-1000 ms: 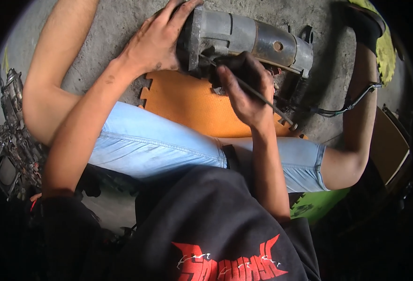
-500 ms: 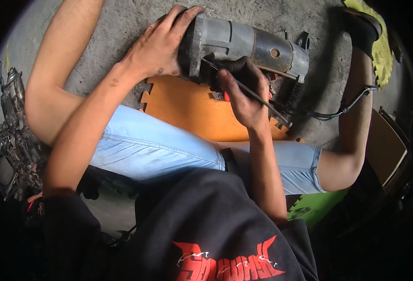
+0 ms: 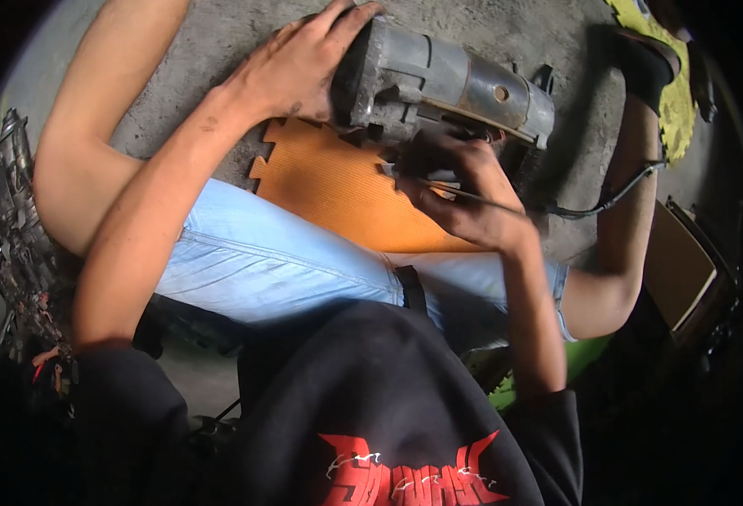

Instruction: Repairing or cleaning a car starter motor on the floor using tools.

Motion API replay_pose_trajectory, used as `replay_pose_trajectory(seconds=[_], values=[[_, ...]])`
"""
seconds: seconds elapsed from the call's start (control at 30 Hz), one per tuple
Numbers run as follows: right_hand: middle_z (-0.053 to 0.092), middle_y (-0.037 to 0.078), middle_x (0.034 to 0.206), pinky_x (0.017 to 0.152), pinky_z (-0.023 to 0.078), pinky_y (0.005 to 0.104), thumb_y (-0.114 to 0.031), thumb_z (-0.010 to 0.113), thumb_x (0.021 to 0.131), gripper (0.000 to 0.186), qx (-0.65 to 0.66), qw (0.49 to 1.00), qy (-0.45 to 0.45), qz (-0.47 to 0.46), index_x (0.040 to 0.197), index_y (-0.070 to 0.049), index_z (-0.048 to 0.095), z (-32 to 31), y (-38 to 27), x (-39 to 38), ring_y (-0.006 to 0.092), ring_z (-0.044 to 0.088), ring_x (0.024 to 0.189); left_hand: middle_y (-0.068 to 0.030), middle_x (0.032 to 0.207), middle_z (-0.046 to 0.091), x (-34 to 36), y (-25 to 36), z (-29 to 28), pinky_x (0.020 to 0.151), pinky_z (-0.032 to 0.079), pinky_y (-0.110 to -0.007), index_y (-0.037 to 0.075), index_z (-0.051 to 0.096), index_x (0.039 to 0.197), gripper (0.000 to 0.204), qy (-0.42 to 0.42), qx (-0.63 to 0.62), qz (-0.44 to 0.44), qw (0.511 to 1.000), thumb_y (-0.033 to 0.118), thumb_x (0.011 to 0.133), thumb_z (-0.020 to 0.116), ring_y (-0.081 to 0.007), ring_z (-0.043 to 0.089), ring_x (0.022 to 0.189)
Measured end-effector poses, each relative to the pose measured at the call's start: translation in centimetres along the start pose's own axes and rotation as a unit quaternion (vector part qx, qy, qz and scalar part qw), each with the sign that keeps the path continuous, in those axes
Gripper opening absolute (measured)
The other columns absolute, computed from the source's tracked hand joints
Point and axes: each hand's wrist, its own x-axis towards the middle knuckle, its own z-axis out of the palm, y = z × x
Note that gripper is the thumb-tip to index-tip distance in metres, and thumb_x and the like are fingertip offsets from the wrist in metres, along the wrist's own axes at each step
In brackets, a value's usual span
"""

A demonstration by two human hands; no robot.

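Observation:
A grey and black starter motor (image 3: 451, 72) lies on its side on the concrete floor, its flanged end to the left. My left hand (image 3: 295, 72) is closed round that flanged end, fingertips over its far rim and the thumb side near the dark nose. Just in front of the motor's near side is my right hand (image 3: 464, 190), dirty with grease and partly blurred. Its fingers close on a thin metal rod (image 3: 481, 200), which points back toward the wrist. The rod's front end is hidden in the fingers.
An orange foam mat (image 3: 329, 185) lies between my legs and the motor. A black cable (image 3: 595, 211) runs right from behind my right hand. Engine-like metal parts (image 3: 17, 228) stand at the far left. A yellow mat (image 3: 679, 93) and a brown board (image 3: 679, 266) are at the right.
My right hand has drawn back from the motor's flange toward me and to the right, taking the rod with it. The motor and my left hand appear slightly shifted right.

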Motion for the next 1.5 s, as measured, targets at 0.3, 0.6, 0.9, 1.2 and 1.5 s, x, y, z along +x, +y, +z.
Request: replay_pose_trajectory(seconds=[0.3, 0.6, 0.9, 1.2, 1.5], values=[[0.068, 0.018, 0.089, 0.064, 0.059, 0.0423, -0.011, 0.058, 0.089, 0.023, -0.406, 0.869, -0.267, 0.096, 0.108, -0.002, 0.067, 5.3, 4.0, -4.3, 0.0328, 0.071, 0.08, -0.0344, 0.139, 0.041, -0.6, -0.5, 0.1, 0.1, 0.05, -0.052, 0.003, 0.021, 0.153, 0.119, 0.0, 0.061, 0.004, 0.998, 0.022, 0.058, 0.09, -0.0532, 0.055, 0.116], [0.053, 0.025, 0.135, 0.066, 0.061, 0.0454, -0.013, 0.056, 0.09, 0.061, -0.513, 0.837, -0.156, 0.109, 0.149, -0.001, 0.041, 6.1, 2.7, -5.4, 0.0343, 0.067, 0.098, -0.0346, 0.147, 0.035, -1.1, -1.1, 1.1, 0.105, 0.048, -0.051, 0.001, 0.019, 0.155, 0.117, 0.035, 0.096, 0.041, 0.994, 0.026, 0.063, 0.087, -0.0502, 0.05, 0.126], [0.061, 0.012, 0.108, 0.067, 0.06, 0.0377, -0.015, 0.059, 0.089, 0.033, -0.543, 0.817, -0.151, 0.121, 0.12, -0.004, 0.063, 3.9, 4.5, -5.4, 0.026, 0.066, 0.096, -0.0363, 0.148, 0.032, -1.0, 0.1, 0.0, 0.105, 0.048, -0.05, 0.001, 0.016, 0.156, 0.123, -0.035, 0.08, -0.006, 0.996, 0.025, 0.059, 0.089, -0.0512, 0.051, 0.126], [0.058, 0.015, 0.119, 0.079, 0.056, 0.0402, -0.017, 0.071, 0.087, 0.043, -0.321, 0.946, -0.027, -0.04, 0.128, -0.008, 0.058, 2.4, 2.8, -6.0, 0.0337, 0.061, 0.11, -0.0379, 0.144, 0.036, -0.8, -0.4, -0.7, 0.098, 0.053, -0.043, -0.001, 0.019, 0.155, 0.116, -0.031, 0.092, 0.05, 0.994, 0.012, 0.062, 0.088, -0.0476, 0.058, 0.117], [0.069, 0.018, 0.099, 0.069, 0.054, 0.0361, -0.002, 0.074, 0.084, 0.045, -0.198, 0.969, 0.115, 0.089, 0.125, -0.003, 0.055, -2.0, -1.3, -3.2, 0.0244, 0.071, 0.081, -0.0328, 0.124, 0.049, 0.4, -0.6, -0.9, 0.085, 0.055, -0.043, 0.012, 0.02, 0.159, 0.111, -0.11, -0.033, -0.063, 0.991, -0.014, 0.063, 0.071, -0.0436, 0.065, 0.098]])
